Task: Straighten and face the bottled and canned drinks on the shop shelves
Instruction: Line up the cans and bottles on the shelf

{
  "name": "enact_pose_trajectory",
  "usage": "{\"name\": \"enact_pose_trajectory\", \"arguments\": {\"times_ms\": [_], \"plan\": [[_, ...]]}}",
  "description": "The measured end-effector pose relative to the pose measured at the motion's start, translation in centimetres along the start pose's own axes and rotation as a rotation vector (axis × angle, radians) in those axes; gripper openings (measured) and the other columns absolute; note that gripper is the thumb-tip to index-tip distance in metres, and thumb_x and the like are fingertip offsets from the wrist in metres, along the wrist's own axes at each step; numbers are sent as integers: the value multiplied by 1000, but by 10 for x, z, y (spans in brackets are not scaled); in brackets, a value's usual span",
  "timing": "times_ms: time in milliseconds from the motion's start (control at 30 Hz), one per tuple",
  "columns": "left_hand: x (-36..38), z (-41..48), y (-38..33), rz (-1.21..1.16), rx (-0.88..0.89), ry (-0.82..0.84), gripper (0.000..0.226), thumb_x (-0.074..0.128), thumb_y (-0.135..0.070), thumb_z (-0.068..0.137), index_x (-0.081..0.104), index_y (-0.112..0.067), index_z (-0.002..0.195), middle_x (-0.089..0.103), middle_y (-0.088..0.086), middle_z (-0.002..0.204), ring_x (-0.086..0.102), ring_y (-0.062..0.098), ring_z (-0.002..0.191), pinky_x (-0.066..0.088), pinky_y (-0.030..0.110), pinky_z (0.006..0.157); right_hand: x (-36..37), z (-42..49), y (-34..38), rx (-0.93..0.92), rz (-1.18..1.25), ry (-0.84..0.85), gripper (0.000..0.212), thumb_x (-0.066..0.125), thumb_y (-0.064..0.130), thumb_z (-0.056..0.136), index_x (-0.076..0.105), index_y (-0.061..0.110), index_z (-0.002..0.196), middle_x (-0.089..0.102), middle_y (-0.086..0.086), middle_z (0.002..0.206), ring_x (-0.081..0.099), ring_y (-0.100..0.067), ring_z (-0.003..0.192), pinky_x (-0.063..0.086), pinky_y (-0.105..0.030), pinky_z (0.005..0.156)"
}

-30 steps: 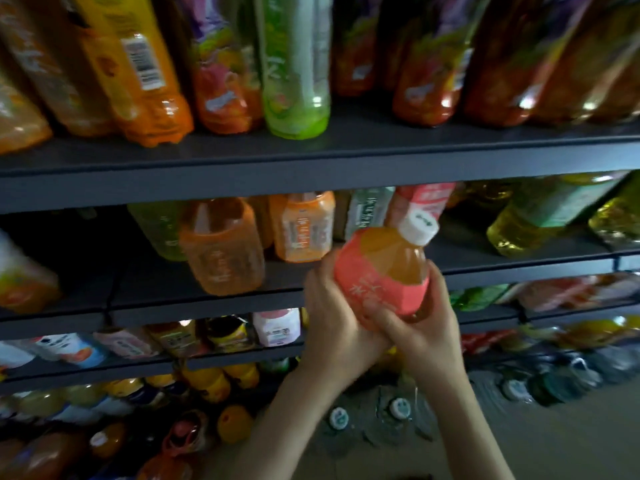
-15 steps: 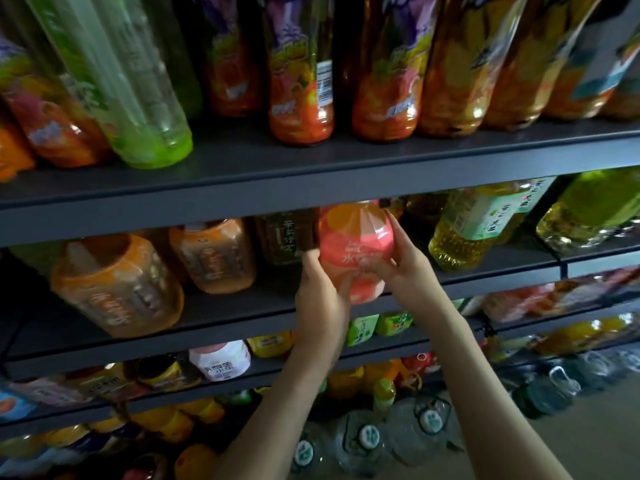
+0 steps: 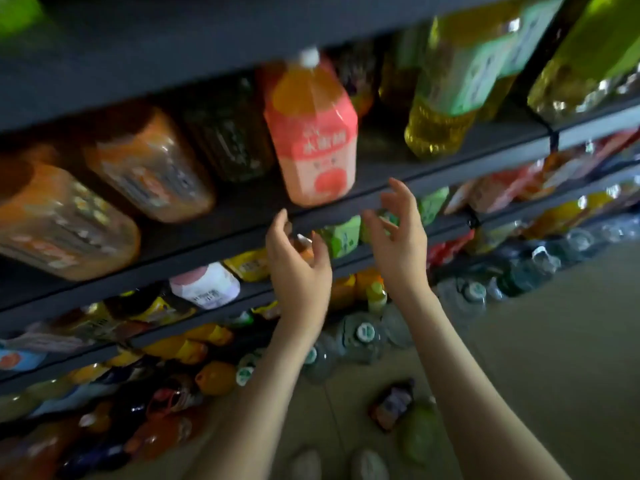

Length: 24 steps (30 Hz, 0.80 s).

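A pink-labelled juice bottle with a white cap stands upright near the front edge of a dark shelf, its label facing me. My left hand hovers just below and in front of it, fingers loosely curled, holding nothing. My right hand is below and to the right of the bottle, fingers spread and relaxed, also holding nothing. Neither hand touches the bottle.
Orange squat bottles and a dark bottle stand left of the pink one; yellow-green tea bottles stand to its right. Lower shelves hold more drinks. Water bottles crowd the floor, and two loose bottles lie there.
Both hands let go of the pink bottle, which now stands on the shelf, and drew back downwards. The camera tilted lower.
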<state>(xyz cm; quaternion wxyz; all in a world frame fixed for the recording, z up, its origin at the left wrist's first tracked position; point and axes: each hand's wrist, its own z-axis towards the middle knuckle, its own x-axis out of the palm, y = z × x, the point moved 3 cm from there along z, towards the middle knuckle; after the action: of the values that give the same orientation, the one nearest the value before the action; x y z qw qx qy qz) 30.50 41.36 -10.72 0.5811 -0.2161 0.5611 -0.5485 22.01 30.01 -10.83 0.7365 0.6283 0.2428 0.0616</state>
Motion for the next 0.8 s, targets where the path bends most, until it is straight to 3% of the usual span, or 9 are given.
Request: {"name": "enact_pose_trajectory", "arguments": {"times_ms": [67, 167, 300, 400, 467, 533, 700, 800], "plan": [[17, -44, 31, 25, 46, 101, 42, 62, -6, 87, 48, -4, 127, 53, 3, 116, 51, 6, 105, 36, 4, 88, -15, -33, -58, 119, -25, -92, 47, 59, 15, 93, 42, 18, 136, 58, 1, 121, 54, -7, 111, 42, -4, 81], [58, -113, 93, 123, -73, 408, 38, 61, -9, 88, 51, -6, 125, 59, 6, 114, 59, 17, 100, 43, 17, 84, -37, -92, -157, 383, -85, -208, 44, 62, 14, 90, 47, 15, 132, 60, -4, 116, 58, -17, 104, 39, -2, 72], [108, -202, 182, 335, -371, 844, 43, 57, -24, 92, 43, -21, 132, 56, -2, 125, 56, 12, 110, 47, 25, 86, -61, -181, -283, 810, -193, -289, 53, 64, 16, 88, 43, 10, 136, 58, -9, 117, 55, -21, 100, 39, -23, 82], [131, -254, 236, 473, -430, 1051, 45, 55, -26, 93, 40, -19, 135, 51, 0, 132, 54, 16, 115, 45, 28, 90, -69, -239, -365, 1032, -230, -361, 54, 65, 19, 87, 44, 4, 134, 57, -21, 121, 54, -34, 112, 43, -38, 94], [145, -279, 265, 534, -412, 1130, 47, 54, -25, 93, 39, -17, 137, 49, 3, 134, 52, 18, 117, 42, 28, 91, -72, -268, -403, 1113, -238, -393, 46, 66, 15, 87, 48, 0, 126, 59, -20, 107, 56, -31, 98, 45, -34, 82], [162, -297, 289, 596, -369, 1191, 50, 53, -25, 93, 36, -15, 139, 47, 4, 136, 51, 19, 119, 41, 27, 90, -73, -290, -436, 1149, -255, -409, 39, 65, 12, 87, 50, -2, 120, 53, -10, 95, 50, -21, 85, 38, -25, 69], [216, -338, 347, 667, -314, 1280, 47, 51, -24, 94, 36, -16, 138, 45, 5, 135, 51, 22, 117, 43, 31, 88, -62, -324, -523, 1223, -310, -401, 54, 69, 5, 80, 45, -8, 126, 54, -17, 111, 53, -25, 99, 44, -35, 80], [244, -362, 381, 698, -291, 1291, 47, 50, -23, 93, 36, -15, 137, 45, 6, 134, 51, 22, 116, 41, 29, 85, -48, -330, -577, 1247, -290, -400, 58, 71, 18, 75, 50, -3, 124, 58, -22, 117, 57, -37, 107, 50, -48, 87]]}}
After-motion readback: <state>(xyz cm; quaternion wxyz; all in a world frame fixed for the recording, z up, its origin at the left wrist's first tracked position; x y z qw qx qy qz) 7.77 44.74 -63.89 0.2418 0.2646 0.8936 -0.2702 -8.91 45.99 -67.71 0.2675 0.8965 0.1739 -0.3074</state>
